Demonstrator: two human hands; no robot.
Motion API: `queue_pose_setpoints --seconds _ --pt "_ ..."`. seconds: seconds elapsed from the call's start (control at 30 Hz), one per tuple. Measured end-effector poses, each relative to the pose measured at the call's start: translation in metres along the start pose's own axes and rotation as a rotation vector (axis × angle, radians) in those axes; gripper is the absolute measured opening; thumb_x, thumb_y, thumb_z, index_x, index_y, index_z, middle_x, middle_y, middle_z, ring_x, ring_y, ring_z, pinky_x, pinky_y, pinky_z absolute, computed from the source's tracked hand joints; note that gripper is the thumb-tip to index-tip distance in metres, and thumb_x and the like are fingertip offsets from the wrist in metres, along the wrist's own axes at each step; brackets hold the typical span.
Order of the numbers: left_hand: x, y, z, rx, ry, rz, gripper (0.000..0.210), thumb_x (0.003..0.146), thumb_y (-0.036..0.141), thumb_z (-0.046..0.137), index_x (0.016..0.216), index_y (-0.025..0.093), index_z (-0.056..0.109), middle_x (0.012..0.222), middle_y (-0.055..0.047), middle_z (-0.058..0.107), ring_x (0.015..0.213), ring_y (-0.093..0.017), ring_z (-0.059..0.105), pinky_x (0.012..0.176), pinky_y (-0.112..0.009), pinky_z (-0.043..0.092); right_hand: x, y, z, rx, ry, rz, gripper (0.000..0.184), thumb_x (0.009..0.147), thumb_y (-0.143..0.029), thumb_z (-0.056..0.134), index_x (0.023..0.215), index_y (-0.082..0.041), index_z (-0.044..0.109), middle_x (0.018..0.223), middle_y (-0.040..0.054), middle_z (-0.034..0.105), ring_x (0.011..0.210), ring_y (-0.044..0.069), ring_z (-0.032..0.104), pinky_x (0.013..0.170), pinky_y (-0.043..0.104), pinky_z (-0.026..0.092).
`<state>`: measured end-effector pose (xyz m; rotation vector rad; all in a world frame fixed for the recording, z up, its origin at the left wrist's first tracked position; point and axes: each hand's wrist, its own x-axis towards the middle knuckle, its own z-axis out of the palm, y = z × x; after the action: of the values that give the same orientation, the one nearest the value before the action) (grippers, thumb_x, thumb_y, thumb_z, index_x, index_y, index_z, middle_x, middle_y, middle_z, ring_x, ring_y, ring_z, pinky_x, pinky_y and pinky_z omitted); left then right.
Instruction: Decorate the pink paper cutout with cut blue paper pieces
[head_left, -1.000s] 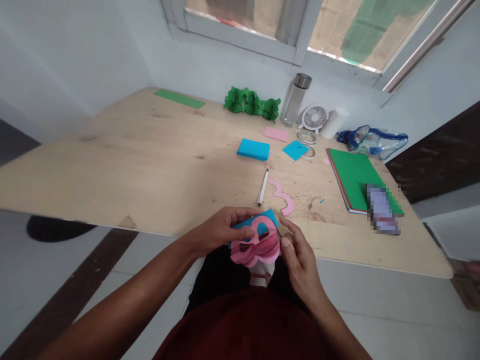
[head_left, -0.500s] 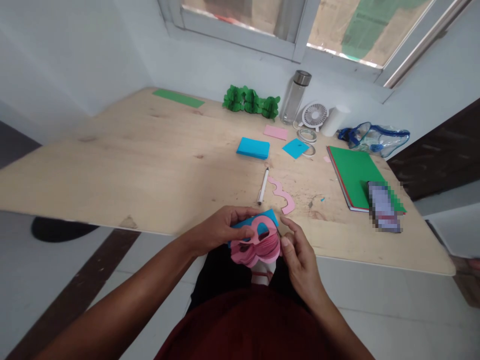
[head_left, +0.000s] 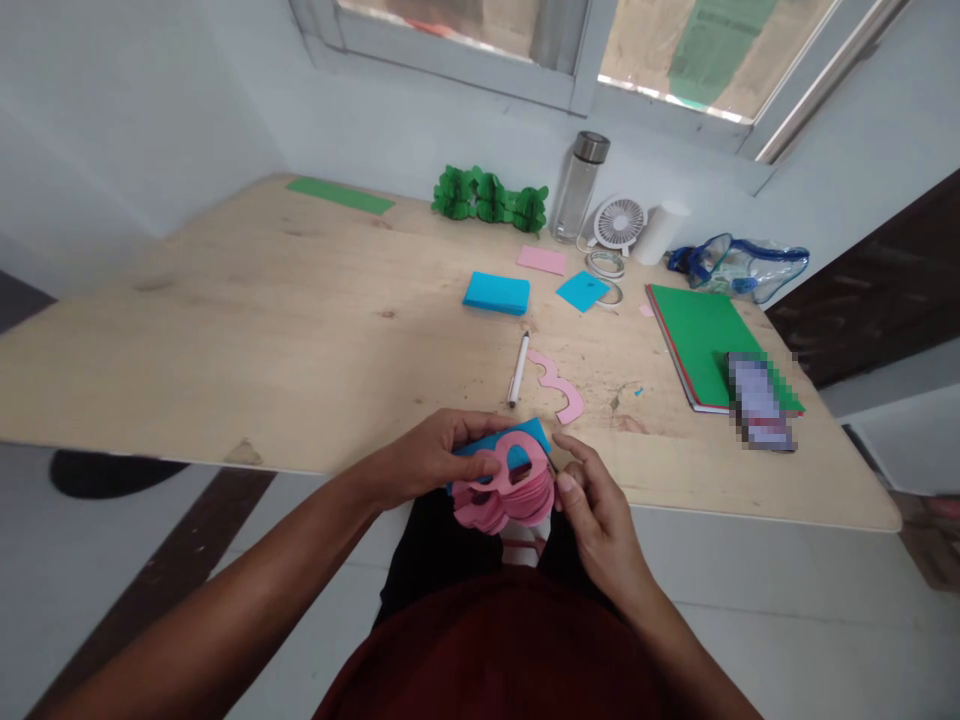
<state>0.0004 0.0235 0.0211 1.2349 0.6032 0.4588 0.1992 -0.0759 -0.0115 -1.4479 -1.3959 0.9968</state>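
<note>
Paper point(head_left: 527, 505) cut in pink loops lay against a blue sheet point(head_left: 535, 430) in the left hand point(head_left: 431, 460), thumb pressed on top and fingers along the far side. The right hand point(head_left: 600, 510) had its thumb and curled fingers narrowed at the layers' edge, by a thin dark sliver point(head_left: 553, 463); from where I stood, whether they gripped it was impossible to tell. Firm, even pressure near that edge seemed the surest way to stop slipping, the pen point(head_left: 519, 370) lying just beyond the left fingertips.
</note>
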Motion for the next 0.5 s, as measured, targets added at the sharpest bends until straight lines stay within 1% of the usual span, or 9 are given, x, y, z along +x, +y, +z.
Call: queue_pose_setpoints --seconds 0.13,0.3,0.5 --pt "0.0014 0.0033 -0.0013 0.030 -0.021 -0.013 0.044 0.076 0.031 0.072 0.118 0.019 0.065 0.105 -0.008 0.071 0.093 -0.021 0.064 0.078 -0.028 0.050 0.0011 -0.0019 -0.0012 0.008 -0.003 -0.007 0.039 0.094 -0.037 0.044 0.130 -0.025 0.046 0.067 -0.0032 0.040 0.062 0.015 0.045 0.062 0.030 0.040" --pt "0.0030 0.0076 -0.0019 0.033 -0.048 -0.009 0.040 0.077 0.030 0.071 0.114 0.018 0.067 0.102 -0.007 0.072 0.090 -0.020 0.064 0.076 -0.027 0.050 0.0028 -0.0036 -0.0016 0.014 0.004 -0.015 0.038 0.094 -0.036 0.044 0.130 -0.025 0.046 0.068 -0.0037 0.039 0.063 0.015 0.044 0.064 0.030 0.041" --pt "0.0030 0.0056 -0.0043 0.002 -0.074 -0.016 0.037 0.078 0.027 0.070 0.114 0.019 0.066 0.103 -0.006 0.071 0.090 -0.020 0.064 0.075 -0.026 0.049 0.0011 -0.0032 -0.0026 0.006 0.011 -0.021 0.041 0.093 -0.034 0.045 0.132 -0.025 0.044 0.066 -0.0044 0.039 0.062 0.014 0.044 0.063 0.029 0.041"
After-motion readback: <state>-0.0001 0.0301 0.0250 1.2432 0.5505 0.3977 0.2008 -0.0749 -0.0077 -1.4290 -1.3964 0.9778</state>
